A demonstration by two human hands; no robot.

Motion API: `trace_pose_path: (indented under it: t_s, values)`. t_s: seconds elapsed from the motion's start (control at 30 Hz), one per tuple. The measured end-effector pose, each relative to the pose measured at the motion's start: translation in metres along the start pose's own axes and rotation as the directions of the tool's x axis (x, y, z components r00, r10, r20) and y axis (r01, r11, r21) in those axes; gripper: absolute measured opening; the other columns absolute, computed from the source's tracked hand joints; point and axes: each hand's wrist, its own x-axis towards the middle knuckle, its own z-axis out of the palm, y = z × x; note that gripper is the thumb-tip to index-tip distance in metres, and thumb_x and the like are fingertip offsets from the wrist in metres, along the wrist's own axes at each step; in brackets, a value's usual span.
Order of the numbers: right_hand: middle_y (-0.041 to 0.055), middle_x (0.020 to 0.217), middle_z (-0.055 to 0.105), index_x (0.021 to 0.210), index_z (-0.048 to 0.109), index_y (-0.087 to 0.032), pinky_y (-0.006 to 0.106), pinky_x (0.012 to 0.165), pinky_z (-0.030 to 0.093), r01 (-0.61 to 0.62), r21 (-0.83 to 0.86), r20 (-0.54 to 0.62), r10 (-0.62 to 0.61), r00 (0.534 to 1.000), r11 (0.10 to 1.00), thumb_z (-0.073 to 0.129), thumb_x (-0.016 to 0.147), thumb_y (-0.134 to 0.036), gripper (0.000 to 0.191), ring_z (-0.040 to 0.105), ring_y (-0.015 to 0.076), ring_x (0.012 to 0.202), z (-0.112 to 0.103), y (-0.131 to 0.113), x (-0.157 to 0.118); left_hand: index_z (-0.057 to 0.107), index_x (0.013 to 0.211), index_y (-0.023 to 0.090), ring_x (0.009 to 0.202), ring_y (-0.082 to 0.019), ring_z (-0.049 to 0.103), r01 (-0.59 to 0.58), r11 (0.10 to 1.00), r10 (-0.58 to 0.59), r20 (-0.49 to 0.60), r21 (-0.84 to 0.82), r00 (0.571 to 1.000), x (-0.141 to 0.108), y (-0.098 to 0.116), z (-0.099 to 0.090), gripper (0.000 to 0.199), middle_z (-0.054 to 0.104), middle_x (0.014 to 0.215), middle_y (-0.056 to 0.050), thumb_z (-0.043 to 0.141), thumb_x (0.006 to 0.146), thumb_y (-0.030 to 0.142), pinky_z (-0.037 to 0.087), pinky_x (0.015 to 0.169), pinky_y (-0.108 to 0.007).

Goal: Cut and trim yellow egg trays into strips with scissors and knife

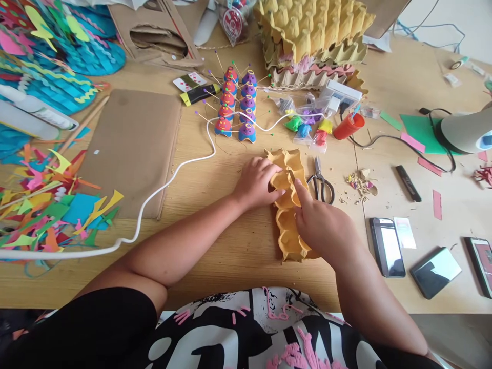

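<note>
A yellow egg carton strip (pixel 291 218) with two rows of cups lies lengthwise in front of me. My left hand (pixel 258 182) grips its left edge near the far end, thumb and fingers closed on the cardboard. Over the right side, my right hand (pixel 325 220) is closed around a small knife (pixel 291 175). Its index finger points along the thin blade, which meets the carton between cups; the handle is hidden in the palm. Beside the carton's right edge lie black-handled scissors (pixel 318 180).
Painted egg-cup figures (pixel 225 110) with pins stand beyond the carton. A white cable (pixel 172 177) crosses the table. Paper scraps (pixel 57 205) and a cardboard sheet (pixel 130 154) lie left; stacked egg trays (pixel 311 36), a red cup (pixel 348 126) and a phone (pixel 387 247) are right.
</note>
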Motion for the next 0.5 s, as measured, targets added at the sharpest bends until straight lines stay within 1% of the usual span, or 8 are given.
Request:
trace_pose_path:
  t_s: [0.1,0.2,0.3,0.37,0.43,0.5]
  values:
    - [0.0081,0.087,0.079,0.166,0.025,-0.025,0.031,0.054,0.039,0.01,-0.022,0.006,-0.01,1.0,1.0,0.036,0.101,-0.029,0.066,0.072,0.0231,0.072,-0.013,0.006,0.001,0.066,0.119,0.02,0.116,-0.033,0.052,-0.012,1.0,0.011,-0.013,-0.013,1.0,-0.001,-0.001,0.001,0.049,0.066,0.118,-0.011,0.074,0.08,0.048,0.041,0.106,-0.049]
    - [0.0074,0.085,0.078,0.164,0.031,-0.034,0.032,0.055,0.038,-0.005,-0.062,-0.018,0.004,1.0,0.998,0.037,0.098,-0.024,0.067,0.071,0.0238,0.072,-0.027,0.012,0.003,0.065,0.118,0.021,0.116,-0.034,0.052,-0.013,0.999,0.012,-0.028,-0.037,1.0,-0.002,-0.002,0.002,0.048,0.066,0.118,-0.011,0.074,0.079,0.047,0.041,0.106,-0.05]
    - [0.0088,0.083,0.077,0.164,0.032,-0.031,0.032,0.056,0.039,0.015,-0.12,-0.03,-0.019,0.999,0.993,0.04,0.095,-0.02,0.07,0.071,0.0248,0.074,-0.035,0.012,0.008,0.064,0.116,0.021,0.117,-0.034,0.052,-0.011,0.999,0.009,-0.04,-0.041,0.999,-0.002,-0.001,0.003,0.045,0.066,0.118,-0.011,0.073,0.08,0.045,0.042,0.105,-0.05]
    - [0.0099,0.084,0.077,0.164,0.032,-0.028,0.033,0.056,0.04,0.035,-0.133,-0.005,-0.036,0.999,0.991,0.04,0.093,-0.018,0.072,0.071,0.0254,0.074,-0.039,0.01,0.011,0.064,0.116,0.021,0.117,-0.034,0.052,-0.014,0.999,0.012,-0.048,-0.037,0.999,-0.002,-0.001,0.004,0.044,0.065,0.117,-0.011,0.072,0.08,0.045,0.042,0.105,-0.05]
    - [0.0108,0.086,0.077,0.163,0.035,-0.026,0.033,0.056,0.04,0.06,-0.133,0.025,-0.057,0.998,0.989,0.039,0.092,-0.015,0.072,0.072,0.0256,0.075,-0.045,0.006,0.016,0.065,0.116,0.02,0.117,-0.034,0.051,-0.019,0.999,0.017,-0.053,-0.033,0.998,-0.002,-0.001,0.004,0.044,0.065,0.116,-0.011,0.072,0.081,0.044,0.041,0.106,-0.05]
    - [0.011,0.088,0.076,0.159,0.043,-0.025,0.033,0.056,0.042,0.083,-0.13,0.05,-0.077,0.996,0.988,0.038,0.091,-0.014,0.069,0.072,0.0253,0.076,-0.054,0.003,0.021,0.065,0.116,0.019,0.115,-0.034,0.052,-0.028,0.999,0.027,-0.052,-0.028,0.998,-0.002,-0.002,0.005,0.044,0.065,0.115,-0.011,0.073,0.081,0.044,0.041,0.106,-0.05]
